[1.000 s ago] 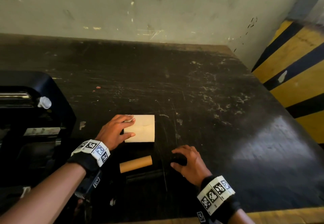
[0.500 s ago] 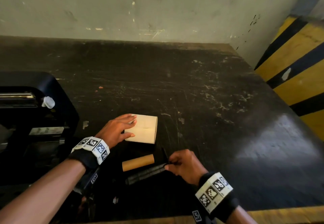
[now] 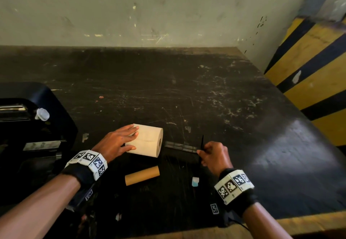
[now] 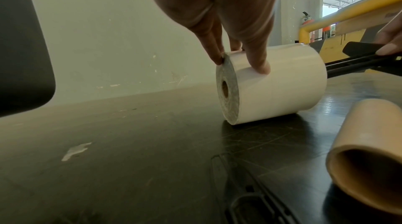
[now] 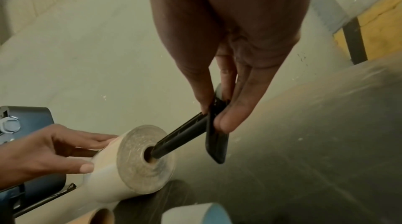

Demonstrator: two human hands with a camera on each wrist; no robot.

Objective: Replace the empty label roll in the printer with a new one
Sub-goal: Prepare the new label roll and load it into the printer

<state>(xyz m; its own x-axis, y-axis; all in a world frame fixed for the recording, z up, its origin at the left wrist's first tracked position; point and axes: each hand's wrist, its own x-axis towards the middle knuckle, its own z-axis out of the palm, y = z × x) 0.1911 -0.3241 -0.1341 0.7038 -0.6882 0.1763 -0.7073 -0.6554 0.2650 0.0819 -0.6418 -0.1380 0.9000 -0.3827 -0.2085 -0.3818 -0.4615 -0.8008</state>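
Note:
The new label roll (image 3: 149, 141) lies on its side on the dark table (image 3: 206, 93). My left hand (image 3: 132, 140) grips its left end, thumb (image 4: 260, 66) on the near side and fingers (image 4: 216, 55) over the top. My right hand (image 3: 200, 153) pinches the flange of a black spindle (image 3: 180, 147). The spindle (image 5: 182, 133) has its tip at the roll's (image 5: 139, 159) core hole. The empty brown cardboard core (image 3: 142, 175) lies loose just in front of the roll. At the left edge stands the open black printer (image 3: 28, 126).
A small white and blue piece (image 3: 195, 181) lies near my right wrist. A flat black plastic part (image 4: 250, 193) lies on the table near my left wrist. The wall (image 3: 168, 14) runs along the back and a yellow-and-black striped barrier (image 3: 318, 70) stands at the right.
My right hand picked the black spindle up off the table and brought its tip to the roll's right end. My left hand turned the roll slightly while holding it.

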